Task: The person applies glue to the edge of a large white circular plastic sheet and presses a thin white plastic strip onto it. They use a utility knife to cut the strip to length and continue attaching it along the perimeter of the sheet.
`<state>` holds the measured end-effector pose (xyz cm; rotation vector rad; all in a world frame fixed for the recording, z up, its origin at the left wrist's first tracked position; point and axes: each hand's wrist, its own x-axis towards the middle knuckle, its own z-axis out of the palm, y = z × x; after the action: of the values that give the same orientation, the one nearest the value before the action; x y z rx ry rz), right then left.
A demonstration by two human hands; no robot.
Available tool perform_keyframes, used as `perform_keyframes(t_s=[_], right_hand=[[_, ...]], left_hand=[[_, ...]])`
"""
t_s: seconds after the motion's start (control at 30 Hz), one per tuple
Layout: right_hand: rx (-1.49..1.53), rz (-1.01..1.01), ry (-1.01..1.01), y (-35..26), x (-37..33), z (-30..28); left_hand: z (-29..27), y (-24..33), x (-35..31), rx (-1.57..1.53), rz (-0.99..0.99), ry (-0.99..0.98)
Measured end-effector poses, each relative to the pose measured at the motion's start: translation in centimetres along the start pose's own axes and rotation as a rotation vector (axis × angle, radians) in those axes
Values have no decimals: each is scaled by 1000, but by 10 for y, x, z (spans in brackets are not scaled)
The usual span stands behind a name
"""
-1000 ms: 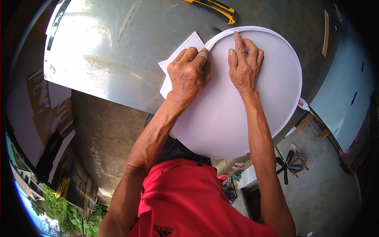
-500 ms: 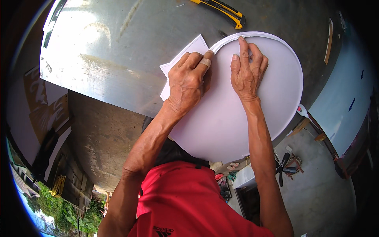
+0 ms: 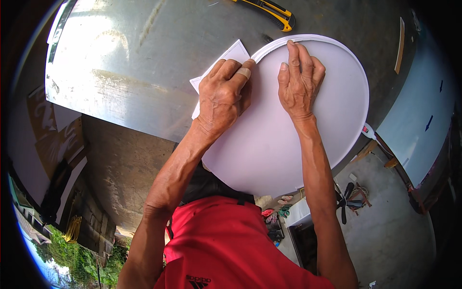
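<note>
A large round white panel [image 3: 269, 139] with a thin raised rim lies in front of me, its near edge close to my body. Along its far left edge runs a white strip [image 3: 276, 45], following the curve. My left hand [image 3: 224, 94], a tan bandage on one finger, is closed at the left part of this edge, pinching the strip; its thumb is mostly hidden. My right hand [image 3: 301, 82] reaches over the panel with its fingers stretched out, the index fingertip touching the strip's inner side. A flat white angular piece [image 3: 236, 49] lies partly under my left hand.
A yellow and black utility knife [image 3: 276, 14] lies beyond the panel on the metal-topped table [image 3: 125, 72]. Farther right are a narrow wooden strip [image 3: 400, 45] and a pale blue sheet [image 3: 418, 115]. A black fan [image 3: 343, 202] stands on the floor below right.
The view has shifted slightly. My right hand's fingers have straightened a little, with the index fingertip still at the rim. My left hand keeps its pinch.
</note>
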<state>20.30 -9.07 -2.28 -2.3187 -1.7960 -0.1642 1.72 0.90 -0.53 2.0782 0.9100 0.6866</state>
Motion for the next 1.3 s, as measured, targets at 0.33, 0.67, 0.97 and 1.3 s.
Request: perform_keyframes(t_s=[0.33, 0.67, 0.97, 1.3], right_hand=[[13, 4, 5, 0, 0, -1], [113, -39, 62, -2, 4, -9], [443, -209, -131, -27, 35, -51], [440, -227, -94, -33, 35, -69]], left_hand=[[3, -4, -1, -48, 23, 42], [-6, 4, 0, 162, 3, 24], [-32, 13, -8, 148, 13, 16], [-38, 17, -17, 59, 107, 63]])
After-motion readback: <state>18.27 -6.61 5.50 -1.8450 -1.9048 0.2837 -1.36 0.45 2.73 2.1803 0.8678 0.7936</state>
